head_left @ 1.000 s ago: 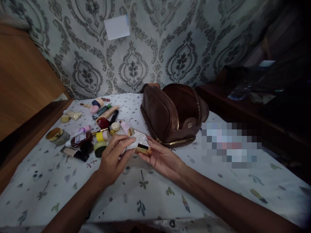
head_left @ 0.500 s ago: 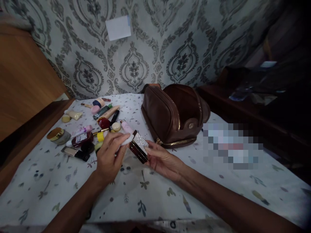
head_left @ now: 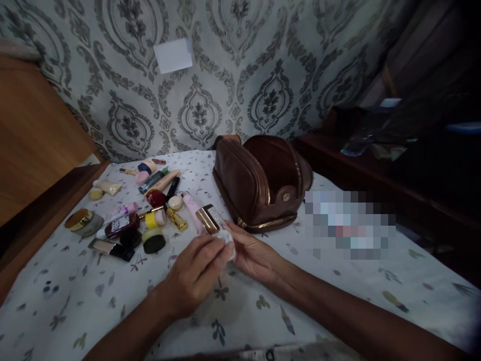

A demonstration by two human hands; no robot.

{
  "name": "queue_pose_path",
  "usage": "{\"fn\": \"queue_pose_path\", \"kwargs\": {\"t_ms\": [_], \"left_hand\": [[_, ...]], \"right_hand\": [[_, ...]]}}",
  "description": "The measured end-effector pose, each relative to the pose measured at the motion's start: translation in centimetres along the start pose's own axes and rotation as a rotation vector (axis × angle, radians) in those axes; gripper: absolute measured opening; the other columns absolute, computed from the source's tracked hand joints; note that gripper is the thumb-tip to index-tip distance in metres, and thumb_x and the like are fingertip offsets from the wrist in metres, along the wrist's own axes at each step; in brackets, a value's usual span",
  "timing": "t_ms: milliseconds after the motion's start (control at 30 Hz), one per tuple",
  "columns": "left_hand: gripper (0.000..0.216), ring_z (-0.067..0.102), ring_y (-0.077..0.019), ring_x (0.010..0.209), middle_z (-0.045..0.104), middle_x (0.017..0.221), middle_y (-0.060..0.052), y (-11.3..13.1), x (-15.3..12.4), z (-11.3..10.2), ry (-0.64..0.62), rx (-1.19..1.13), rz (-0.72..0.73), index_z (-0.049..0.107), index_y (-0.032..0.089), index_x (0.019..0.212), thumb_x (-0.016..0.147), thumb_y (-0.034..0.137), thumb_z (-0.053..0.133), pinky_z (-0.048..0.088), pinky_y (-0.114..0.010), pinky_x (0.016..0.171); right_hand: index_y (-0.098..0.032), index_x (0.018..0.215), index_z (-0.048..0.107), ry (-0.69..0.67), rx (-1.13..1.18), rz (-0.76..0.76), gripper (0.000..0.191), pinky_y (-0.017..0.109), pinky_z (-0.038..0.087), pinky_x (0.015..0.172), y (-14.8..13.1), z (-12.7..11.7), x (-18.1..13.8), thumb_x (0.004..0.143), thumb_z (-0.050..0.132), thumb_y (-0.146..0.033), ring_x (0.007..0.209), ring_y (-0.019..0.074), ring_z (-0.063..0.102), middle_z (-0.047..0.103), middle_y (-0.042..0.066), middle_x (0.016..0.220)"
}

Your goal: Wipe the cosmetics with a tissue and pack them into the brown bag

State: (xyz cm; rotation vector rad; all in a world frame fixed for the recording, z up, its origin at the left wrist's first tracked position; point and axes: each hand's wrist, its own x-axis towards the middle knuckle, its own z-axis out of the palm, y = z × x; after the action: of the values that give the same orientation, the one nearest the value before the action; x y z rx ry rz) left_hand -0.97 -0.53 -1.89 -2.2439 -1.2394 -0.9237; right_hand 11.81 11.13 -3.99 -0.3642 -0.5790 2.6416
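Glittery gold-edged rectangular compact held in right hand, long axis pointing away-left; left hand pinches white wipe, probably tissue, against its near end.

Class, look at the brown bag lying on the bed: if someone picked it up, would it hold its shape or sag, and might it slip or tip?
The brown bag probably keeps its shape: its walls stand up though its zip gapes open. The leather looks smooth, so it might slip a little. Resting broad on the sheet, it seems unlikely to tip.
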Motion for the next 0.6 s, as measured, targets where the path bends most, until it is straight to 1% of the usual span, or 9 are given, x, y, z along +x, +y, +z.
{"fn": "queue_pose_path", "kwargs": {"t_ms": [100, 200, 333, 400, 500, 533, 600], "left_hand": [[0.042, 0.052, -0.0267, 0.114, 0.063, 0.113, -0.017, 0.4, -0.2, 0.2, -0.024, -0.017, 0.017, 0.053, 0.002, 0.132, 0.09, 0.001, 0.052, 0.055, -0.041, 0.093], [0.044, 0.055, -0.0253, 0.112, 0.063, 0.111, -0.016, 0.3, -0.1, 0.0, 0.015, -0.041, -0.021, 0.052, 0.005, 0.135, 0.091, 0.001, 0.052, 0.055, -0.04, 0.091], [0.047, 0.059, -0.0218, 0.103, 0.062, 0.106, -0.011, -0.3, 0.5, -0.8, 0.141, -0.013, -0.13, 0.053, 0.016, 0.136, 0.091, 0.002, 0.051, 0.054, -0.037, 0.087], [0.047, 0.059, -0.021, 0.101, 0.06, 0.106, -0.01, -0.7, 0.7, -1.2, 0.182, 0.02, -0.196, 0.055, 0.02, 0.134, 0.091, 0.003, 0.051, 0.053, -0.036, 0.087], [0.045, 0.058, -0.0199, 0.102, 0.057, 0.11, -0.009, -1.1, 0.7, -1.7, 0.219, 0.041, -0.306, 0.058, 0.023, 0.131, 0.09, 0.004, 0.054, 0.051, -0.033, 0.087], [0.045, 0.058, -0.0192, 0.102, 0.056, 0.111, -0.008, -1.3, 0.6, -1.7, 0.229, 0.04, -0.338, 0.058, 0.023, 0.13, 0.09, 0.004, 0.054, 0.051, -0.031, 0.086], [0.043, 0.058, -0.0182, 0.102, 0.056, 0.113, -0.008, -1.5, 0.5, -1.8, 0.233, 0.029, -0.38, 0.059, 0.023, 0.129, 0.09, 0.004, 0.054, 0.052, -0.027, 0.083]], "right_hand": [[-0.01, 0.088, 0.068, -0.023, 0.016, 0.046, 0.022, 0.013, 0.052, 0.059, -0.2, 0.2, -0.1, 0.073, 0.082, -0.019, 0.068, 0.0081, 0.065, 0.07, 0.003, 0.079], [-0.01, 0.087, 0.069, -0.012, 0.043, 0.029, 0.025, 0.014, 0.054, 0.063, -0.3, 0.5, -0.3, 0.068, 0.085, -0.017, 0.069, 0.0075, 0.065, 0.071, 0.001, 0.078], [-0.011, 0.088, 0.071, -0.02, 0.01, 0.035, 0.022, 0.016, 0.055, 0.077, -0.3, 0.6, -0.4, 0.07, 0.083, -0.014, 0.081, 0.0084, 0.067, 0.072, 0.002, 0.087], [-0.011, 0.091, 0.071, -0.022, -0.017, 0.047, 0.024, 0.017, 0.054, 0.081, -0.2, 0.3, -0.4, 0.071, 0.082, -0.013, 0.085, 0.009, 0.067, 0.073, 0.003, 0.092], [-0.011, 0.095, 0.07, -0.009, -0.049, 0.062, 0.026, 0.02, 0.055, 0.08, -0.1, 0.0, -0.5, 0.072, 0.082, -0.014, 0.084, 0.0104, 0.068, 0.072, 0.004, 0.093], [-0.012, 0.099, 0.069, -0.012, -0.063, 0.071, 0.029, 0.022, 0.055, 0.078, -0.1, -0.1, -0.5, 0.073, 0.081, -0.015, 0.082, 0.0107, 0.069, 0.072, 0.004, 0.093], [-0.017, 0.11, 0.066, -0.029, -0.091, 0.09, 0.04, 0.023, 0.055, 0.074, -0.2, 0.1, -0.7, 0.073, 0.081, -0.016, 0.079, 0.0109, 0.069, 0.072, 0.002, 0.093]]}}
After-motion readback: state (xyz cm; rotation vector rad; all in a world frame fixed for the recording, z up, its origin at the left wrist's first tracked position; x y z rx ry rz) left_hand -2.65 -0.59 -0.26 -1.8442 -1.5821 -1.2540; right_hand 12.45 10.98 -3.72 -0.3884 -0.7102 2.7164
